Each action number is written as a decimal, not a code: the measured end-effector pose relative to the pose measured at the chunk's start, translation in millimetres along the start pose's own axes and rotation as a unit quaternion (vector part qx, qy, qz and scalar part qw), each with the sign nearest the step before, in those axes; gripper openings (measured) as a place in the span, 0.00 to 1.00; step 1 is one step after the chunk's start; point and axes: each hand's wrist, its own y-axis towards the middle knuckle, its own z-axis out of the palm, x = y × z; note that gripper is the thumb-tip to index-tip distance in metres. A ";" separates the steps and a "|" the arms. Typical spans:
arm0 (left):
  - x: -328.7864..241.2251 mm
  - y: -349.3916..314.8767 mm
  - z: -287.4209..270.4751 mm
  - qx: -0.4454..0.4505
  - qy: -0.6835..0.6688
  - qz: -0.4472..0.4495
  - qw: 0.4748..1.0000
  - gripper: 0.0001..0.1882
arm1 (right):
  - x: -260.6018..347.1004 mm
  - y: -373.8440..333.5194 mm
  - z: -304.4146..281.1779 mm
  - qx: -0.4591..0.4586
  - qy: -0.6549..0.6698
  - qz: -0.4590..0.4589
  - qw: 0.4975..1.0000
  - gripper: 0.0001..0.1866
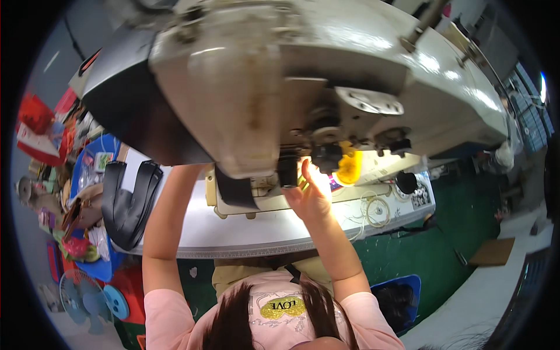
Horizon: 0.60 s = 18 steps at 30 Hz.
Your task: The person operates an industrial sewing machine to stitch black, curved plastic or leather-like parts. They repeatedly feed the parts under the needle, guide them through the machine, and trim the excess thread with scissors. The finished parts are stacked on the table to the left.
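While the sewing machine hides the left hand, grip unknown, the partly curled right hand, hold unclear, likely positions the black strip; steady guiding seems called for next.

The sewing machine blocked reaching from above; room lay along the front of the white table (black strips crowded its left).

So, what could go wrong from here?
The right hand is close to the parts under the head of the sewing machine, so a finger might get nipped if they move. The left hand is hidden behind the machine, so a slip there could be hard to spot from this view. The loose pale thread on the white table might snag or tangle.
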 end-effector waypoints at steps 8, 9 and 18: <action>-25.6 48.8 -119.2 -0.190 0.300 0.086 0.931 0.24 | -34.7 -38.4 -23.4 -0.001 -0.399 -0.021 0.917 0.14; -20.4 53.5 -135.5 -0.206 0.360 0.081 0.906 0.25 | -41.9 -44.9 -41.1 -0.032 -0.472 -0.010 0.881 0.11; 59.0 -12.4 -219.9 -0.259 0.667 -0.089 0.692 0.28 | -61.3 -63.6 -87.3 -0.001 -0.778 -0.074 0.624 0.06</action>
